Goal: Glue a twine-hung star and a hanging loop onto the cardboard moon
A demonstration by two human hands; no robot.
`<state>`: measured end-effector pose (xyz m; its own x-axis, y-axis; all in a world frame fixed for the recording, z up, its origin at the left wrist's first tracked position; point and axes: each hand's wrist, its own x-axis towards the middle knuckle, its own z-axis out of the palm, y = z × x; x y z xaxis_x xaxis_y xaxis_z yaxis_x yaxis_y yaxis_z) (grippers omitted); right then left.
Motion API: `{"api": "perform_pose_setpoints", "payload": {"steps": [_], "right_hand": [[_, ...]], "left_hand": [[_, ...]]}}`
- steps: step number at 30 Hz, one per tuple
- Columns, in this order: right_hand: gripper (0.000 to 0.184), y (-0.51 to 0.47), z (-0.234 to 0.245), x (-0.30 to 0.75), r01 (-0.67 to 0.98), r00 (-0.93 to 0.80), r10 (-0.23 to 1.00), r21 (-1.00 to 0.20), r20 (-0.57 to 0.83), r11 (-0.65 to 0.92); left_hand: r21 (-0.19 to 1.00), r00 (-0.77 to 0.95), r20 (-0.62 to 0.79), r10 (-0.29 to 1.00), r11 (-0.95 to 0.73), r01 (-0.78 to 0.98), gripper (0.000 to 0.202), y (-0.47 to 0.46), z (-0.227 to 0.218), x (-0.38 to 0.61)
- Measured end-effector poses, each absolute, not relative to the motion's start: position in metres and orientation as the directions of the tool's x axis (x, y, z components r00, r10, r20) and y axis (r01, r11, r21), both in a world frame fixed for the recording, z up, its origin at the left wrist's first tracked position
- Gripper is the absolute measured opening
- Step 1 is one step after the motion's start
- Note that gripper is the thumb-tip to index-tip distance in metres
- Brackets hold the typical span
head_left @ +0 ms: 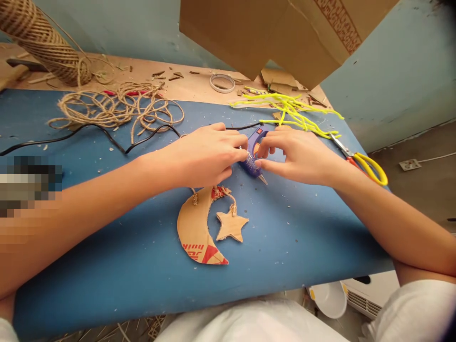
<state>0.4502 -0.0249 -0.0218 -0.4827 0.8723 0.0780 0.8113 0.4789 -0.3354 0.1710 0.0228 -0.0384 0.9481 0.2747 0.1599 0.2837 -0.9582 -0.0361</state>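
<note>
A blue-purple glue gun [252, 163] lies on the blue table mat, its metal nozzle pointing toward me. My left hand [208, 154] reaches over its left side, thumb and fingers closed at the gun's body; whatever is between them is too small to make out. From the other side, my right hand [294, 154] has its thumb and curled fingers drawn together against the gun, and their contents are also unclear. Nearer to me lies a cardboard crescent moon [194, 228] with red print and twine knotted to it. A cardboard star [232, 225] hangs from twine at the moon's upper tip.
Loose twine [117, 107] and a twine spool [53, 45] occupy the back left. A black cord [71, 137] crosses the mat. Yellow-green pipe cleaners [292, 111], scissors [370, 168] and a tape roll [223, 83] lie toward the back. A cardboard sheet [274, 33] stands behind.
</note>
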Motion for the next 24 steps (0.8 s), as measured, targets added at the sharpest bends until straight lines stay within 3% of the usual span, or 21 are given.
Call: {"api": "perform_pose_setpoints", "payload": {"steps": [8, 24], "right_hand": [[0.025, -0.023, -0.022, 0.449, 0.825, -0.474, 0.88, -0.342, 0.015, 0.45], [0.035, -0.013, -0.018, 0.452, 0.869, -0.408, 0.909, -0.339, -0.083, 0.359]], "left_hand": [[-0.071, 0.954, 0.104, 0.282, -0.955, 0.29, 0.029, 0.021, -0.038, 0.173], [0.009, 0.924, 0.184, 0.334, -0.941, 0.338, 0.042, 0.021, -0.04, 0.173]]}}
